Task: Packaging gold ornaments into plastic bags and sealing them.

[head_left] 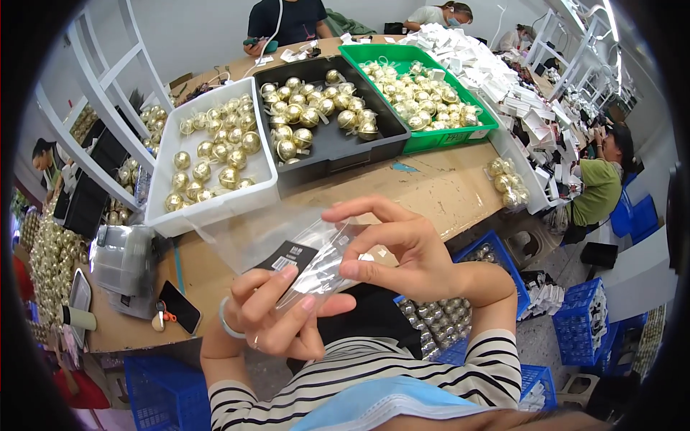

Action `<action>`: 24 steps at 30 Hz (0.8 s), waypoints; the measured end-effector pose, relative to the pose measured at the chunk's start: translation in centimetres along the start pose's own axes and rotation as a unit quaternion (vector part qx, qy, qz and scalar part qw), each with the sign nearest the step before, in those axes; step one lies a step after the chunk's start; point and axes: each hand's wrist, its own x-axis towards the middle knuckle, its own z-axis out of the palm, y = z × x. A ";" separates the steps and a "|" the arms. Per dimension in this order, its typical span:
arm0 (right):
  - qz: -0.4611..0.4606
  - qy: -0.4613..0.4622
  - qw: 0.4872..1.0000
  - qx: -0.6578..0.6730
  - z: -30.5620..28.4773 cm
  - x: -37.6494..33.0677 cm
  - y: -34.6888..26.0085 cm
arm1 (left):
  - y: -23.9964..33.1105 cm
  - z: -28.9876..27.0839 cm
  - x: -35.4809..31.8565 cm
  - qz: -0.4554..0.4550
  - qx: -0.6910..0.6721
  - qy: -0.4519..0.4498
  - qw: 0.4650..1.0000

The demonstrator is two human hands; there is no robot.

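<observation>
In front of my chest, my left hand [277,309] grips a small clear plastic bag [316,276] from below. A black card with a white barcode label [290,256] is by the bag's left side, above my left fingers; whether it lies inside the bag I cannot tell. My right hand [406,251] pinches the upper right edge of the bag between thumb and fingers, its index finger arched over the top. Beyond my hands, a white tray [162,194], a black tray [338,164] and a green tray [449,140] hold gold baubles, many in clear wrapping.
A larger clear plastic sheet [241,233] lies on the brown table [431,187]. At left are a dark phone [180,307], orange-handled snips [168,314] and a stack of clear bags [129,266]. White cards [496,79] pile up at right. Blue crates stand below; several people work around.
</observation>
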 end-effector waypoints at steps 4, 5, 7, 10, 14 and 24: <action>0.003 0.024 0.996 0.091 0.1 0.2 1.5 | -1.2 1.6 -0.1 0.074 -0.008 0.039 0.997; 0.004 0.021 0.995 0.098 0.0 0.3 2.1 | -1.4 1.8 -0.2 0.110 -0.009 0.051 0.993; -0.024 0.019 0.995 0.093 0.0 0.7 3.3 | -1.5 2.6 -0.3 0.126 -0.010 0.064 0.990; 0.006 0.019 0.995 0.096 0.4 1.2 3.8 | -1.5 2.9 -1.2 0.130 -0.008 0.060 0.990; 0.024 0.006 0.998 0.057 0.4 2.2 3.7 | -1.8 1.5 -1.3 0.096 -0.014 0.013 0.995; -0.103 -0.193 0.974 -0.053 -0.4 2.5 3.8 | 0.7 1.0 -1.8 -0.062 -0.229 0.032 0.971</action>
